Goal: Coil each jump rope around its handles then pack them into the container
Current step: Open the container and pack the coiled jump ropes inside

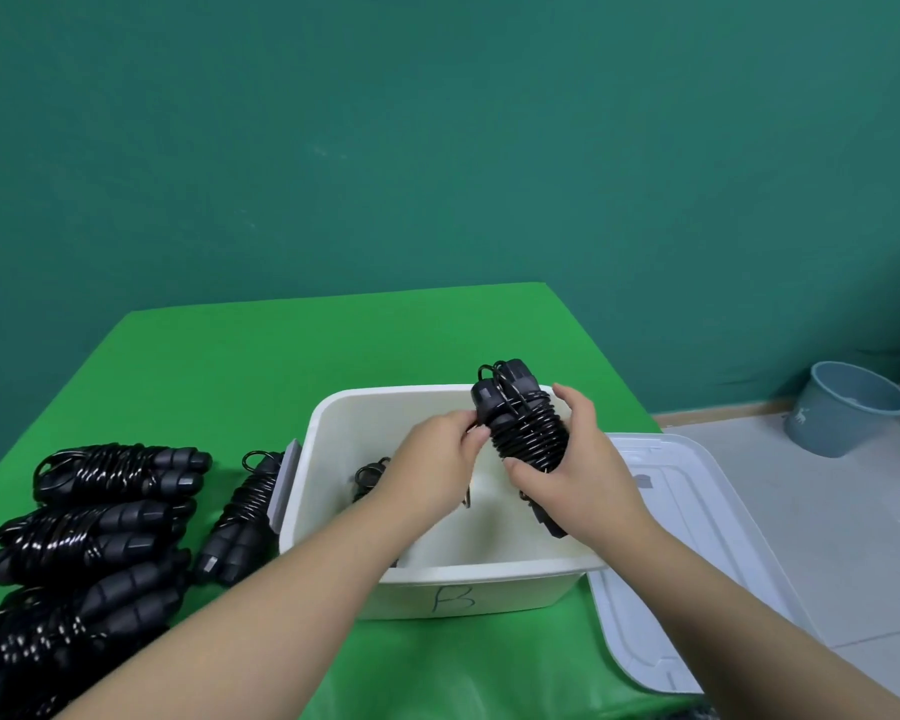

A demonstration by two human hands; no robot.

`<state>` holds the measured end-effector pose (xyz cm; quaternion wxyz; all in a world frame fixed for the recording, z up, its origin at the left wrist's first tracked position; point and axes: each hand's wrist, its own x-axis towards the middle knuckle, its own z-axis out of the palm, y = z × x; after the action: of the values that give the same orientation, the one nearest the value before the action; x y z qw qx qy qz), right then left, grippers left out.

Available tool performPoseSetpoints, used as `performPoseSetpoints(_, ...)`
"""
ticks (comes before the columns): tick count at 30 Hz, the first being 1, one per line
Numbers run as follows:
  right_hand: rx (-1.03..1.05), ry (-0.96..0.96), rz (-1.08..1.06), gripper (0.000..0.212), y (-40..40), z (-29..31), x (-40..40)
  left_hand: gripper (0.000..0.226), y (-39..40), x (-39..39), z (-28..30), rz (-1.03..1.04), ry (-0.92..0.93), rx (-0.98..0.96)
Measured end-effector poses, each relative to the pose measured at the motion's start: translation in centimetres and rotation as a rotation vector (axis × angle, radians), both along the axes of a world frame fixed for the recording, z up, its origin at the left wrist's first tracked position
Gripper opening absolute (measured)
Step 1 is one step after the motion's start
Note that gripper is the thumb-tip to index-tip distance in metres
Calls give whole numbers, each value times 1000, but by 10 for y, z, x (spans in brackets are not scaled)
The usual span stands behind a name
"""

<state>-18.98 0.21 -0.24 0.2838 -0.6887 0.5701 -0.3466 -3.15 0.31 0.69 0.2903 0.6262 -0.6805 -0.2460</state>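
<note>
You are gripping the coiled rope (526, 428) with both hands (440, 462) (578, 475) over the bin (333, 407). It is looking light and springy. Hold the coil's middle.

Glossy black cord (528, 433); smooth white plastic container (385, 402); green cloth (281, 366).

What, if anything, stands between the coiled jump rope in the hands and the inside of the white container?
Nothing visible does. The coiled jump rope, held by both hands, hangs over the open white container. Its lid lies off to the right, and the ropes already inside leave bare floor below.
</note>
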Motion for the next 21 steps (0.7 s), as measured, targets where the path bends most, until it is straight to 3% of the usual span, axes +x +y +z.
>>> performPoseSetpoints(4, 70, -128, 111, 63, 7, 8, -2, 27, -3, 8, -9, 42, 240, 92)
performPoseSetpoints(8, 144, -179, 187, 64, 9, 13, 7, 40, 2, 16, -10, 123, 477, 200)
performPoseSetpoints(12, 221, -182, 278, 64, 9, 11, 22, 26, 8, 22, 2, 79, 1196, 368)
performPoseSetpoints(13, 232, -182, 300, 63, 8, 10, 26, 25, 8, 26, 5, 50, 1292, 398)
performPoseSetpoints(17, 235, -100, 359, 58, 5, 10, 34, 46, 7, 33, 4, -6, 1124, 398)
performPoseSetpoints(21, 223, -54, 360, 42, -1, 5, 35, 36, 5, 40, -3, 117, 1050, 320)
